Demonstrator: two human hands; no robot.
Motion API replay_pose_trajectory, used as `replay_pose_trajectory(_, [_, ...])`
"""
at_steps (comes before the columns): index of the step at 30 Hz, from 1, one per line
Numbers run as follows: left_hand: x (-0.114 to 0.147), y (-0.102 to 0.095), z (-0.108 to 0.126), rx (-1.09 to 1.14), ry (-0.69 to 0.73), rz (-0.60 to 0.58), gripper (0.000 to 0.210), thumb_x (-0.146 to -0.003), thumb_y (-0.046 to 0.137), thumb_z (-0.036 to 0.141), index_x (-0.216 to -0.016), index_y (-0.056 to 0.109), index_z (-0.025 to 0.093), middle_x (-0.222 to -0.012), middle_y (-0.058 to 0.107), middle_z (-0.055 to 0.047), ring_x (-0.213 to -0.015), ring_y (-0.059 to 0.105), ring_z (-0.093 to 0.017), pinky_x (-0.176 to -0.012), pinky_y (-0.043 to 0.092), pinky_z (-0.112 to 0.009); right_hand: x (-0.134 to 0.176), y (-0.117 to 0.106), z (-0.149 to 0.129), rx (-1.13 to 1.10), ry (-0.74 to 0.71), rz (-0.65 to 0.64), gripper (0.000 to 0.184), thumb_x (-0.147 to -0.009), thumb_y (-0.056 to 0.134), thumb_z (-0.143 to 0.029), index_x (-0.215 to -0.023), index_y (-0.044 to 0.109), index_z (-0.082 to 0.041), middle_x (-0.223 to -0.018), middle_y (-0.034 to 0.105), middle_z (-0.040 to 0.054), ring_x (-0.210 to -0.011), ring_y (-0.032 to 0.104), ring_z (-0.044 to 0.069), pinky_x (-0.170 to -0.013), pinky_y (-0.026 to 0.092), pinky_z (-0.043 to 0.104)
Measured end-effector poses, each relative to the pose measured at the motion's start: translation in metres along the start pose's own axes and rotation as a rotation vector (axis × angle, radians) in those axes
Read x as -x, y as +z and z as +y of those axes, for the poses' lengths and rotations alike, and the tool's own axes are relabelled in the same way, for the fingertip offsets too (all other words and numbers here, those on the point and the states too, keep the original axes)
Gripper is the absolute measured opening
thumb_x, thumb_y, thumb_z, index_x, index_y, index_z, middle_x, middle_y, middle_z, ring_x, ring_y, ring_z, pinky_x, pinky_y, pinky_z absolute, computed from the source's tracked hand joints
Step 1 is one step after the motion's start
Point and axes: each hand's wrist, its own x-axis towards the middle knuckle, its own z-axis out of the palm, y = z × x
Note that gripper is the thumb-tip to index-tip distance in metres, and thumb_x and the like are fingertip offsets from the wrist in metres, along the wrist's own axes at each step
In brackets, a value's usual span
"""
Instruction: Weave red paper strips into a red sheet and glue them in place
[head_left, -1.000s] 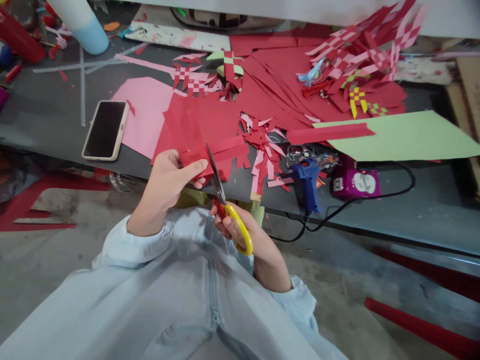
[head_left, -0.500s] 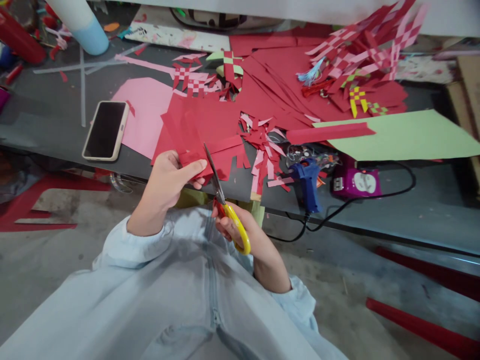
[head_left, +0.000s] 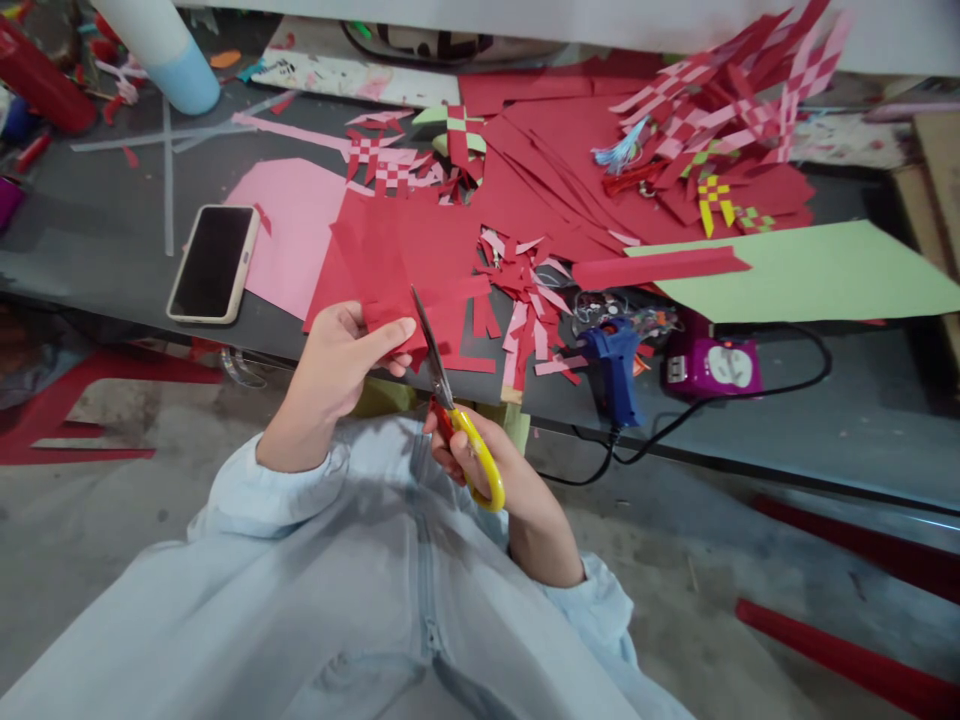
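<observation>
Over the near edge of the dark desk [head_left: 817, 430], left of its middle, the left hand [head_left: 330, 350] pinches red paper [head_left: 379, 313] between thumb and curled fingers, with no gap showing; I cannot tell how many pieces it grips. The right hand [head_left: 476, 445], in front of that edge, has its fingers closed around the handle of 1 pair of scissors [head_left: 442, 385], blades pointing towards the desk. The paper should be light, thin and easily creased, best held by an end; the scissors should be stiff and heavier, safest by the handle. I count 1 phone [head_left: 212, 265] at the near edge, beside 1 pink sheet [head_left: 289, 220], and, farther right, 1 blue glue gun [head_left: 615, 370], 1 purple box [head_left: 712, 365] and 1 green sheet [head_left: 817, 270]; the woven strips [head_left: 690, 125] near the far edge overlap too much to count.
</observation>
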Motion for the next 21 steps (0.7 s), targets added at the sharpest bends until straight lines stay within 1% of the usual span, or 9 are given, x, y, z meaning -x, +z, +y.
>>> replay_pose_trajectory(4, [-0.005,-0.001,-0.003,0.015,0.041,-0.012,0.031,-0.062,0.09,0.035,-0.067,0.067,0.015,-0.055,0.062,0.004,-0.046,0.055,-0.006,-0.045,0.048,-0.016,0.0,-0.002,0.002,-0.021,-0.013,-0.013,0.051,-0.091,0.055,-0.069,-0.109,0.053,-0.02,-0.067,0.042,-0.0064,-0.055,0.035,0.009,-0.05,0.029,0.025])
replay_pose_trajectory(7, [-0.008,-0.002,-0.003,0.012,0.067,0.006,0.034,-0.062,0.091,0.038,-0.07,0.068,0.015,-0.057,0.063,0.004,-0.048,0.057,-0.006,-0.048,0.051,-0.016,-0.002,-0.003,0.004,-0.025,-0.035,-0.048,0.05,-0.093,0.054,-0.067,-0.11,0.053,-0.02,-0.069,0.044,-0.0055,-0.056,0.037,0.009,-0.051,0.031,0.026])
replay_pose_trajectory(10, [-0.01,-0.005,-0.003,-0.003,0.1,0.04,0.036,-0.063,0.091,0.043,-0.073,0.07,0.015,-0.062,0.067,0.003,-0.052,0.061,-0.007,-0.051,0.053,-0.017,-0.001,-0.004,0.005,-0.034,-0.031,-0.073,0.052,-0.092,0.053,-0.069,-0.111,0.052,-0.02,-0.069,0.043,-0.0057,-0.056,0.037,0.01,-0.051,0.031,0.026])
replay_pose_trajectory(14, [-0.013,-0.009,-0.006,-0.052,0.109,0.087,0.035,-0.07,0.087,0.046,-0.075,0.069,0.016,-0.062,0.067,0.001,-0.053,0.064,-0.009,-0.049,0.049,-0.017,0.001,-0.007,0.005,-0.013,-0.017,-0.04,0.053,-0.092,0.053,-0.07,-0.11,0.052,-0.021,-0.067,0.039,-0.0066,-0.055,0.033,0.009,-0.05,0.031,0.025])
replay_pose_trajectory(17, [-0.017,-0.014,-0.009,-0.063,0.113,0.09,0.035,-0.072,0.084,0.047,-0.077,0.067,0.017,-0.064,0.066,0.001,-0.055,0.064,-0.01,-0.05,0.049,-0.019,0.005,-0.009,0.004,-0.02,-0.028,-0.003,0.052,-0.091,0.055,-0.069,-0.109,0.053,-0.021,-0.068,0.04,-0.0062,-0.055,0.033,0.009,-0.049,0.03,0.025])
replay_pose_trajectory(19, [-0.022,-0.018,-0.009,-0.11,0.187,0.085,0.031,-0.075,0.08,0.046,-0.08,0.067,0.018,-0.068,0.065,0.002,-0.058,0.064,-0.011,-0.056,0.053,-0.022,0.007,-0.011,0.002,-0.027,-0.028,0.038,0.051,-0.091,0.056,-0.068,-0.11,0.054,-0.021,-0.069,0.041,-0.0055,-0.056,0.034,0.01,-0.049,0.029,0.025])
replay_pose_trajectory(21, [-0.026,-0.022,-0.004,-0.3,0.352,0.113,0.022,-0.081,0.073,0.041,-0.082,0.068,0.019,-0.073,0.065,0.001,-0.065,0.064,-0.012,-0.064,0.056,-0.026,0.01,-0.012,0.0,-0.031,-0.038,0.076,0.05,-0.09,0.057,-0.068,-0.109,0.056,-0.021,-0.069,0.042,-0.005,-0.056,0.035,0.01,-0.05,0.028,0.026])
